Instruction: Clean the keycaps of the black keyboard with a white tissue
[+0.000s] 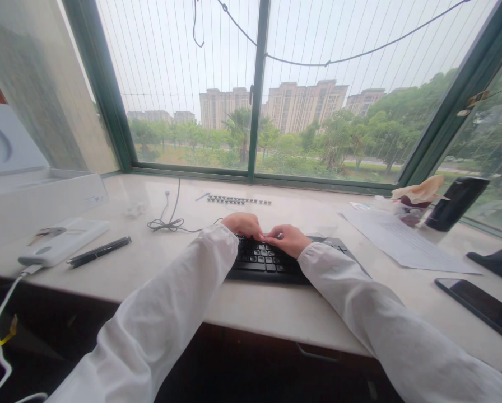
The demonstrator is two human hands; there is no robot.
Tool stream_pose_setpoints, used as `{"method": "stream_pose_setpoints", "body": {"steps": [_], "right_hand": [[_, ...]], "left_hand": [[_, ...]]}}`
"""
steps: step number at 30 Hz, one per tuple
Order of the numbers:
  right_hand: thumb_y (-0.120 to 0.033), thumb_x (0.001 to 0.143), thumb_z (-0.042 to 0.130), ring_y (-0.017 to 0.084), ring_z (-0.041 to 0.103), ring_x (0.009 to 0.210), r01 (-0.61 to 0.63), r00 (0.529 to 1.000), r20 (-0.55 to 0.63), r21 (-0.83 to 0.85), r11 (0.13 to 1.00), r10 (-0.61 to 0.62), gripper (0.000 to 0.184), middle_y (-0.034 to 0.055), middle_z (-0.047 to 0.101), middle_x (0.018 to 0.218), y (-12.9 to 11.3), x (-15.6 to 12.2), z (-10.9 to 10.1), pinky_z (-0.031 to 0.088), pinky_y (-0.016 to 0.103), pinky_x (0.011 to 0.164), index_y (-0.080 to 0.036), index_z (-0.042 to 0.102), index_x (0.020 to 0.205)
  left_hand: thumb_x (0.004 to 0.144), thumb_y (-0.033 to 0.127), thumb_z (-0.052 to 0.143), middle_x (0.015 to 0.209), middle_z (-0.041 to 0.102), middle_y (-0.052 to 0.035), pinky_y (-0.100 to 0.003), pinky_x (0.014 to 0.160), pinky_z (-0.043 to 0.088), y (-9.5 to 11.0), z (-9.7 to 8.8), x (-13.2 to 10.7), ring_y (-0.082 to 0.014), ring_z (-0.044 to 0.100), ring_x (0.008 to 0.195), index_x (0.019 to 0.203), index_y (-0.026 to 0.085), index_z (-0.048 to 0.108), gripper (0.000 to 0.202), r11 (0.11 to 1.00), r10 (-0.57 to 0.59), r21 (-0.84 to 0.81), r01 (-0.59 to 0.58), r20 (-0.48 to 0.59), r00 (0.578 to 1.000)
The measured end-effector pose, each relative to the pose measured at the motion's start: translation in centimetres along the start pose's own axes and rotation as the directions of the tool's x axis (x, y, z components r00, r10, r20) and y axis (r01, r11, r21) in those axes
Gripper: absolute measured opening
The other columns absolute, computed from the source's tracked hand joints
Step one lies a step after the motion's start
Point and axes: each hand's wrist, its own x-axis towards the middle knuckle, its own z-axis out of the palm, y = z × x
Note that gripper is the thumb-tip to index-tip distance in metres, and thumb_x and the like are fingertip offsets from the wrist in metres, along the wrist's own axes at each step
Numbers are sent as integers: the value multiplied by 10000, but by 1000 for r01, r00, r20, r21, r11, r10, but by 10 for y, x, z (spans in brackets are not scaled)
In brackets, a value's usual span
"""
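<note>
A black keyboard (272, 267) lies on the white tabletop in front of me, and several of its key places look bare, with small pale spots. My left hand (245, 225) bends over its upper part, fingers curled together and pointing down. Close against it, my right hand (289, 239) has thumb and forefinger pinched at the same spot, and the fingertips of both hands meet. Whatever sits between them is too small to make out. Behind the keyboard stand rows of small dark keycaps (238, 200), with a small thin tool (201, 196) at their left end.
On the left are a coiled cable (167, 225), a black pen (100, 252), a white power bank (66, 240) and a white box (45, 196). To the right lie a paper sheet (402, 238), a phone (482, 305) and a black cylinder (456, 204). A window frame (318, 184) borders the back.
</note>
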Motion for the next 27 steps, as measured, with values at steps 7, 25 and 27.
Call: {"method": "stream_pose_setpoints", "body": {"steps": [7, 25, 27], "right_hand": [[-387, 787, 662, 181, 654, 823, -40, 999, 28, -27, 999, 41, 230, 38, 739, 855, 4, 5, 2, 476, 258, 727, -181, 742, 853], [-381, 756, 681, 179, 633, 763, -61, 995, 78, -93, 994, 68, 217, 30, 710, 763, -5, 9, -5, 448, 254, 673, -169, 724, 763], [-377, 751, 682, 174, 626, 739, -56, 993, 95, -86, 995, 64, 213, 24, 700, 730, -6, 9, -6, 440, 251, 648, -168, 720, 746]], "left_hand": [[659, 372, 686, 528, 479, 1, -272, 519, 329, 7, -1, -5, -134, 427, 534, 722, 165, 709, 218, 999, -7, 36, 7, -10, 1000], [649, 356, 691, 529, 518, -11, -254, 567, 383, 15, -5, -4, -167, 526, 623, 603, 156, 667, 207, 973, 50, 229, -37, -51, 997], [644, 352, 694, 524, 518, -15, -266, 566, 385, 15, -5, -4, -173, 525, 615, 591, 159, 659, 203, 977, 48, 211, -38, -46, 998]]}}
